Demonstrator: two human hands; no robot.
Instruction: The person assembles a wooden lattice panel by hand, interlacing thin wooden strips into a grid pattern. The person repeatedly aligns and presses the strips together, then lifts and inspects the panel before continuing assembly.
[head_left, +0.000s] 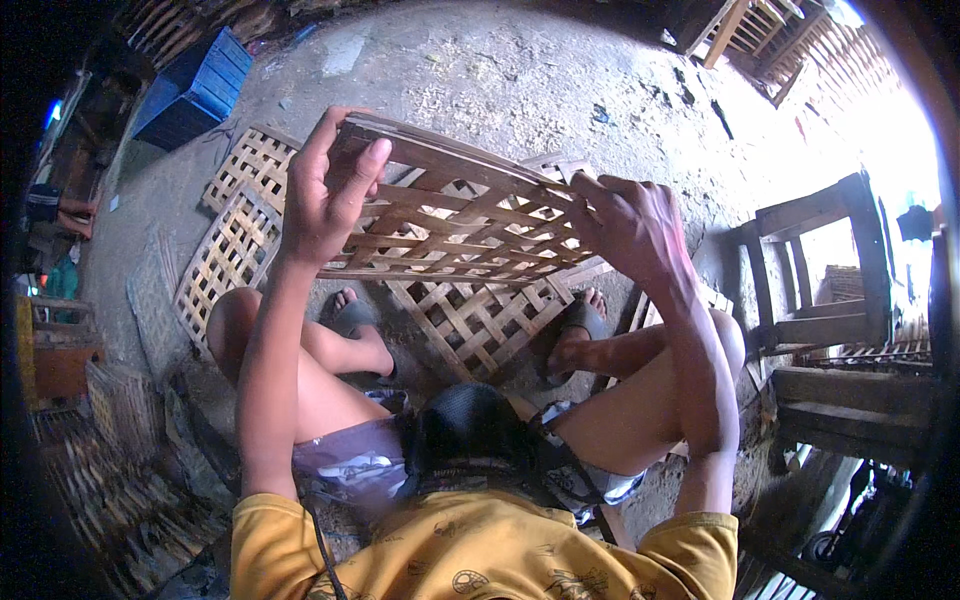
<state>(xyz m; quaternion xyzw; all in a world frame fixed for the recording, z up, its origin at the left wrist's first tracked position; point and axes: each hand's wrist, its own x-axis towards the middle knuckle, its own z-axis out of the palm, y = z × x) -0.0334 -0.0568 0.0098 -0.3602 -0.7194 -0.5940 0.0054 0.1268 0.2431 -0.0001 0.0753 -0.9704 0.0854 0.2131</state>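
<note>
Woven bamboo lattice panel (455, 215) is held above the knees. Left hand (322, 195) is closed on its far-left corner; right hand (630, 225) grips the right edge. Keep both grips firm and the panel level; finished panels (235, 225) lie on the floor (500, 70) at left.

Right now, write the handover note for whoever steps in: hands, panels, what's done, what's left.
Left hand: grips the left end of the woven lattice panel, thumb over its top edge.
Right hand: holds the panel's right end, fingers curled onto the strips.
The panel is held up off the ground, tilted, above the knees; its weave looks complete across the visible part.
Under it, between the sandalled feet, another lattice panel lies flat on the concrete floor. Two more finished panels lie to the left, near a blue crate.
A wooden chair stands to the right.
Left: I cannot tell whether the held panel's edges are finished.
</note>
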